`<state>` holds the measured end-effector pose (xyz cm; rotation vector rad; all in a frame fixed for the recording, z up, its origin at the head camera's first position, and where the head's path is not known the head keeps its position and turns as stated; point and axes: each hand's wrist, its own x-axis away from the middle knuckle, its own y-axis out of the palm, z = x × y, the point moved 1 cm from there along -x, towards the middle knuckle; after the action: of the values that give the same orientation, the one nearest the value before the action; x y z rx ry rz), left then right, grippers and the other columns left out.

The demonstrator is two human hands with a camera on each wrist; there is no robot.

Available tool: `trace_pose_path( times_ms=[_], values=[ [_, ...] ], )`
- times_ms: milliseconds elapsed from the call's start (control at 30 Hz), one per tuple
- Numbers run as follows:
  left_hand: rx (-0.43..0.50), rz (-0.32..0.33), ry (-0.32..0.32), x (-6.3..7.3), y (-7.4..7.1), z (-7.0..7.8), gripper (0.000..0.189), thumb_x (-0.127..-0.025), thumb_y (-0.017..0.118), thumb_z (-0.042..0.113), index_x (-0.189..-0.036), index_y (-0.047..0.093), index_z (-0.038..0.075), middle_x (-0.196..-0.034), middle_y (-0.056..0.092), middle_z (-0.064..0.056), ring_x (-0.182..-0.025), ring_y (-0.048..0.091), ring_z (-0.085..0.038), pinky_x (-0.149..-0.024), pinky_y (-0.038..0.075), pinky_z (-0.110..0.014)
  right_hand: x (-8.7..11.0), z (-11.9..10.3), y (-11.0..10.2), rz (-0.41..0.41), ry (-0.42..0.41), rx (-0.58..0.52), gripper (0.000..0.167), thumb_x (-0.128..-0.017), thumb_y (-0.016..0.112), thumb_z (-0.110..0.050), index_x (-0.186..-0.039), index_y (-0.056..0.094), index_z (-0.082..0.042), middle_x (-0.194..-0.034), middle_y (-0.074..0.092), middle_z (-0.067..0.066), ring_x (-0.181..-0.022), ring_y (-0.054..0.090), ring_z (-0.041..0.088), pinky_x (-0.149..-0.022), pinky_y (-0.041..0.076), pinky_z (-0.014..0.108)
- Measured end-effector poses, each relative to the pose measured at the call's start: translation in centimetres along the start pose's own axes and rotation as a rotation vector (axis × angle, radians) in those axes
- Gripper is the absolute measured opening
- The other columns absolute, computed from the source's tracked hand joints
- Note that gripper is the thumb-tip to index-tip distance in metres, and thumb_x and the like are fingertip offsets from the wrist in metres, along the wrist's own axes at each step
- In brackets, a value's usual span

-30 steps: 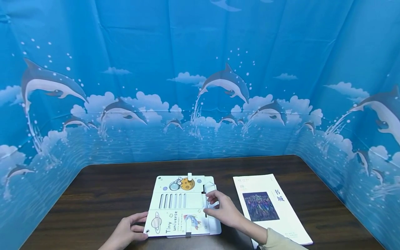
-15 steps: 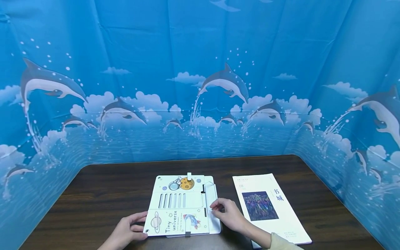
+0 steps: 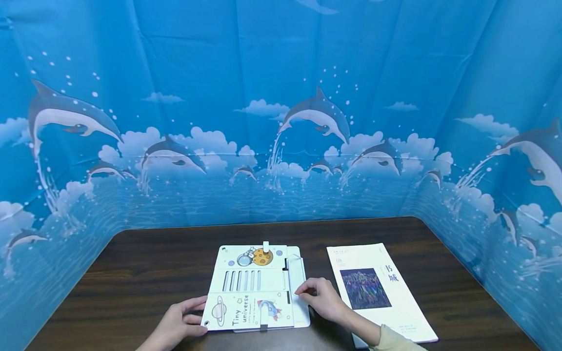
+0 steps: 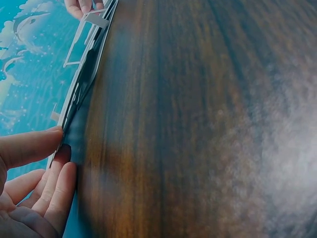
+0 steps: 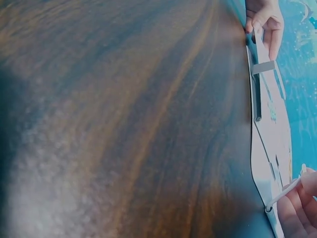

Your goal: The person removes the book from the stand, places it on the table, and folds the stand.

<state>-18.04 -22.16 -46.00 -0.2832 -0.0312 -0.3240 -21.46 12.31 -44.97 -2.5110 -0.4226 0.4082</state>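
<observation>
A white folding book stand (image 3: 239, 281) printed with a planet, a rocket and "Tiny universe" lies on the table. At its near left corner, my left hand (image 3: 179, 319) grips the edge; the left wrist view shows the thumb on top and fingers (image 4: 52, 191) underneath. My right hand (image 3: 324, 300) is over the stand's right-hand white strip. Close up in the right wrist view, this hand pinches a thin white rod (image 5: 286, 190) between thumb and fingers. The rod's lower end meets the stand's back plate (image 5: 262, 168). White clips (image 5: 265, 67) stick out at the stand's edges.
A white book (image 3: 412, 307) with a dark square picture on its cover lies to the right, partly behind the right forearm. Dark wood-grain table (image 3: 131, 273) surrounds both. A blue dolphin-print curtain (image 3: 272, 146) hangs at the back and sides.
My right hand has moved right, from the printed panel's slotted edge to the plain strip beside it, and then stayed nearly still. The left hand keeps its place at the corner.
</observation>
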Motion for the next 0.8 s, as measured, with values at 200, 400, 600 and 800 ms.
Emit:
trace_pose_path(
  times_ms=[200,400,600,800],
  values=[
    [0.003,-0.001,0.006,0.0,0.0,0.0,0.070,-0.066,0.070,-0.012,-0.123,0.031,-0.025,-0.111,0.051,-0.034,-0.083,0.064,-0.027,-0.067,0.054,-0.029,-0.3,-0.2,-0.1,-0.026,-0.001,0.008,0.008,-0.082,0.062,-0.001,-0.081,0.070,-0.002,-0.078,0.066,0.003,-0.068,0.054,0.007,-0.060,0.046,0.019],
    [-0.012,0.013,-0.012,-0.1,-0.1,0.2,0.071,-0.065,0.071,-0.011,-0.123,0.032,-0.025,-0.111,0.052,-0.033,-0.083,0.064,-0.026,-0.067,0.053,-0.029,-0.9,-0.3,-0.1,-0.068,-0.006,0.030,0.008,-0.081,0.063,0.000,-0.080,0.071,-0.002,-0.076,0.066,0.002,-0.068,0.053,0.007,-0.061,0.045,0.020],
    [0.001,0.023,-0.030,-0.1,0.0,0.1,0.072,-0.065,0.071,-0.012,-0.124,0.031,-0.025,-0.110,0.053,-0.031,-0.083,0.064,-0.026,-0.067,0.054,-0.030,-1.4,-0.4,0.1,-0.119,-0.027,0.081,0.009,-0.078,0.063,0.003,-0.077,0.071,-0.002,-0.072,0.067,0.001,-0.063,0.050,0.002,-0.057,0.042,0.018],
    [-0.006,0.019,-0.023,-0.1,0.1,0.1,0.072,-0.065,0.072,-0.011,-0.123,0.032,-0.025,-0.111,0.052,-0.032,-0.083,0.064,-0.026,-0.067,0.054,-0.030,-1.6,-0.5,0.2,-0.153,-0.015,0.097,0.008,-0.078,0.066,0.002,-0.075,0.072,-0.003,-0.072,0.067,0.001,-0.062,0.049,0.001,-0.056,0.041,0.018]
  ],
)
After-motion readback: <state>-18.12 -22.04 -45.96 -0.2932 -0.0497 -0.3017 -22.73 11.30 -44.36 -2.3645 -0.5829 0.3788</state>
